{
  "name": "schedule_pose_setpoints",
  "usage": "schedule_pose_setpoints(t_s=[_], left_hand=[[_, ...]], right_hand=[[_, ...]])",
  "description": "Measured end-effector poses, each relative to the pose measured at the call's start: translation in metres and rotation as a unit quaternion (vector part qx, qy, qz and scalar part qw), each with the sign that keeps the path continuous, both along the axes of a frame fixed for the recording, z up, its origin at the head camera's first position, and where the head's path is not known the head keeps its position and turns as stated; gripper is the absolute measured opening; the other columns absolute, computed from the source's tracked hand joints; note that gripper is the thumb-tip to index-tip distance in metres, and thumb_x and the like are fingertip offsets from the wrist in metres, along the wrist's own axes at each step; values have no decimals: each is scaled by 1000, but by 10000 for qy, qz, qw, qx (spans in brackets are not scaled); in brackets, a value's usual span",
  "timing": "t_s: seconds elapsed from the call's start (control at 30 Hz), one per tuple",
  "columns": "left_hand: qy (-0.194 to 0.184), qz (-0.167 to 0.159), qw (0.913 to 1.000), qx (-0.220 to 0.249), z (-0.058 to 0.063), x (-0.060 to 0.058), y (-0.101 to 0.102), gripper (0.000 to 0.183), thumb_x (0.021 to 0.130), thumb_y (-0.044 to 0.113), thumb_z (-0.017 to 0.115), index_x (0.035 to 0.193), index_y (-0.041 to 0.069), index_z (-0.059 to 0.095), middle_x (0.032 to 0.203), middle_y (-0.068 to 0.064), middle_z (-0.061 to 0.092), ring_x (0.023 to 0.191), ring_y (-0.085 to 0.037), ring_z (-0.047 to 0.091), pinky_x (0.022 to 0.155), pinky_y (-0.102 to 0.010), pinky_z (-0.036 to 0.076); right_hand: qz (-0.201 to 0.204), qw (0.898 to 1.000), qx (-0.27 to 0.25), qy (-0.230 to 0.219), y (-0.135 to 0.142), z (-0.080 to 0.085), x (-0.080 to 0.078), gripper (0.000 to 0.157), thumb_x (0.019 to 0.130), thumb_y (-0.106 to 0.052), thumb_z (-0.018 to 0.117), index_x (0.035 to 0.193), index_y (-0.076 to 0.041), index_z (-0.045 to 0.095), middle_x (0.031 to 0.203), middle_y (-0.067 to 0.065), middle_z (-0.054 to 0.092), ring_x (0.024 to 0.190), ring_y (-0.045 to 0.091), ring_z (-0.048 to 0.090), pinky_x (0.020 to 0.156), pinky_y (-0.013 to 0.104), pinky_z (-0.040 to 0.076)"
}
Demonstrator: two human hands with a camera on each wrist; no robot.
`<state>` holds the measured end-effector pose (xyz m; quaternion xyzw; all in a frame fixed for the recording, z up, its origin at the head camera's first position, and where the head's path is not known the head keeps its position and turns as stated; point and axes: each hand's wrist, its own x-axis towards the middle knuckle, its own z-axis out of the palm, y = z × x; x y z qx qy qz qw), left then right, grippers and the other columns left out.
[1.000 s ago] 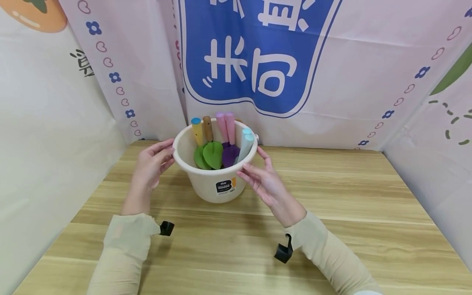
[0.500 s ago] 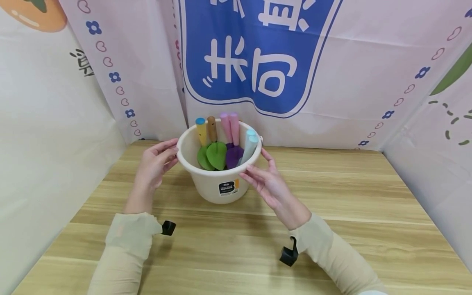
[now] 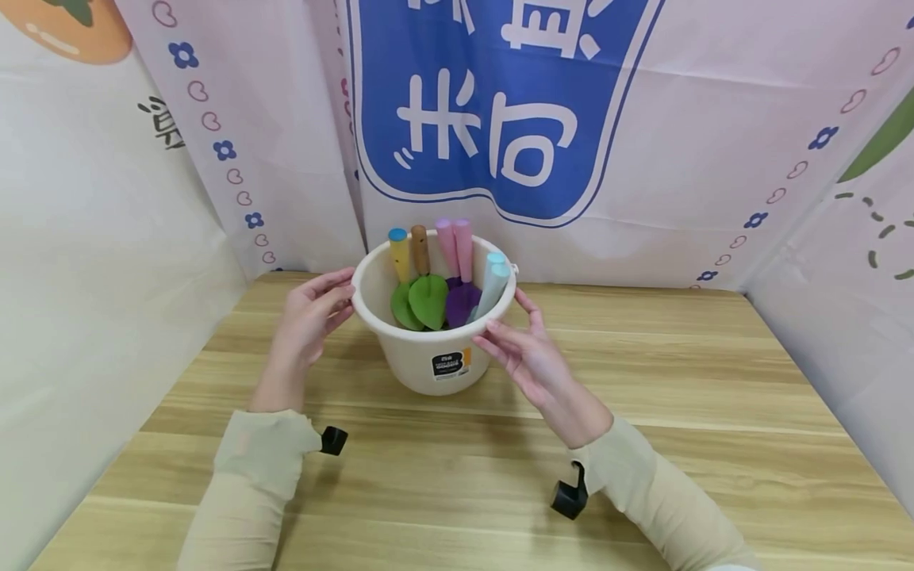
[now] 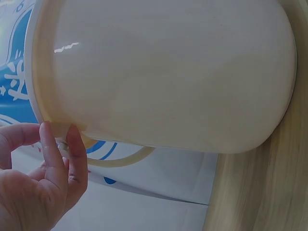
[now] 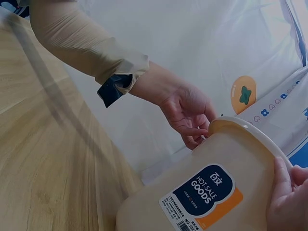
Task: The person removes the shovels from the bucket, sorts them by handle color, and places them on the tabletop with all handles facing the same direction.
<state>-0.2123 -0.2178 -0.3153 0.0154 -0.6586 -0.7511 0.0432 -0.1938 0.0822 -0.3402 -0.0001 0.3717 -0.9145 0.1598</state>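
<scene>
A cream plastic bucket (image 3: 400, 349) stands upright at the back of the table, its printed label (image 5: 204, 192) facing front. My left hand (image 3: 307, 317) pinches its left rim between thumb and fingers; the left wrist view shows these fingers (image 4: 77, 163) right at the lip. At the front right of the rim, my right hand (image 3: 531, 361) holds the lip with the thumb on top. Inside, handles up, are trowel-like tools: green leaf-shaped blades (image 3: 429, 302) with yellow and brown handles, purple blades (image 3: 462, 304) with pink handles, and light blue handles (image 3: 494, 285). Their lower ends are hidden.
The wood-grain table (image 3: 428, 492) has printed white cloth (image 3: 678, 159) hanging behind and at both sides. The bucket's back is near the rear cloth. Its beige bail handle (image 4: 125, 161) hangs behind it. Black camera mounts (image 3: 570, 500) stick out from the sleeves.
The bucket, with the tools in it, has shifted a little to the right across the table. Both hands have travelled with it, keeping their grip on the rim.
</scene>
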Motion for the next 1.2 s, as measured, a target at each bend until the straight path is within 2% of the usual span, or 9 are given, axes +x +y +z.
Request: schedule_pose_setpoints(t_s=[0.23, 0.47, 0.6, 0.9, 1.2], left_hand=[[-19, -54, 10000, 15, -2, -1, 5, 46, 103, 2, 58, 145, -12, 45, 104, 4, 66, 86, -6, 62, 83, -16, 57], [-14, -157, 9995, -258, -2, -2, 8, 47, 104, 5, 58, 147, -10, 45, 108, 2, 63, 90, -6, 62, 86, -16, 56], [-55, -174, 9993, -315, -3, -2, 11, 46, 104, 7, 59, 146, -8, 47, 109, 1, 62, 91, -7, 62, 86, -17, 56], [-35, -183, 9997, -140, -5, -5, 22, 46, 103, 2, 57, 146, -10, 47, 108, 0, 63, 87, -6, 63, 85, -16, 56], [-35, -136, 9999, -26, -5, -7, 24, 45, 103, 0, 57, 145, -10, 46, 106, 3, 65, 84, -6, 63, 82, -16, 57]], right_hand=[[27, 10000, 49, 4, 6, 0, 2, 75, 102, 15, 39, 158, -30, 16, 154, 29, 32, 93, 20, 73, 91, 29, 57], [-5, 10000, 66, 31, 12, 0, 3, 74, 102, 16, 39, 156, -28, 17, 146, 25, 39, 94, 20, 73, 92, 29, 57], [-9, 9999, 103, 23, 15, -2, 3, 74, 101, 16, 38, 157, -28, 16, 148, 26, 35, 93, 20, 72, 92, 29, 57], [-5, 9999, 165, 41, 25, -3, 3, 73, 102, 15, 36, 156, -29, 16, 153, 24, 30, 94, 19, 72, 91, 26, 57], [7, 10000, 51, 12, 27, -2, 2, 72, 103, 14, 38, 156, -30, 19, 152, 23, 31, 95, 20, 72, 92, 27, 57]])
